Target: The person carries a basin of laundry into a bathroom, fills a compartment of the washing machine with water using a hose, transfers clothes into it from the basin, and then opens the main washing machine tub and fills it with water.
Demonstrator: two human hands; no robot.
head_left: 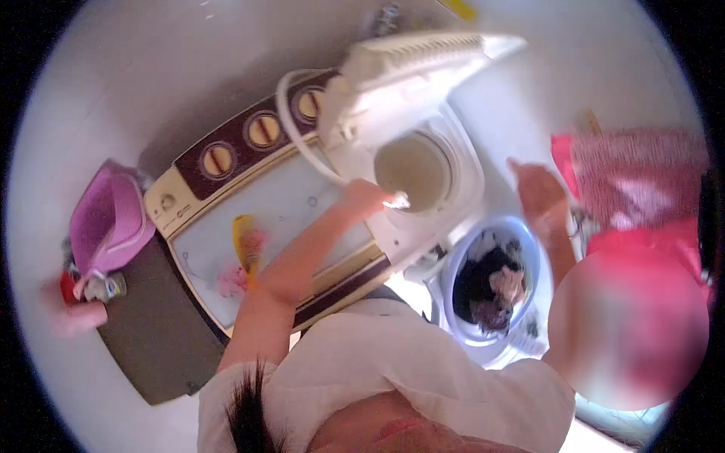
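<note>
My left hand point(366, 198) is wrapped round a white hose point(293, 124) that arcs over the twin-tub washing machine's control panel point(260, 132). The hose's white end point(396, 200) shows past my fingers, at the rim of the round spin tub point(411, 172). Beyond it, the tub's cream lid point(415, 75) stands raised. On the other side, my right hand point(540, 192) is in the air, slightly blurred, with a finger stretched out and nothing visible in it. Below it stands a pale blue bucket point(451, 302) with dark and pinkish clothes point(491, 283) inside.
A yellow object point(245, 241) with something pink shows over the bluish wash-tub area point(211, 234). To the left are a purple basket point(113, 211) and a dark brown panel point(162, 332). A person in pink clothing point(634, 181) is close on the right, partly blurred out.
</note>
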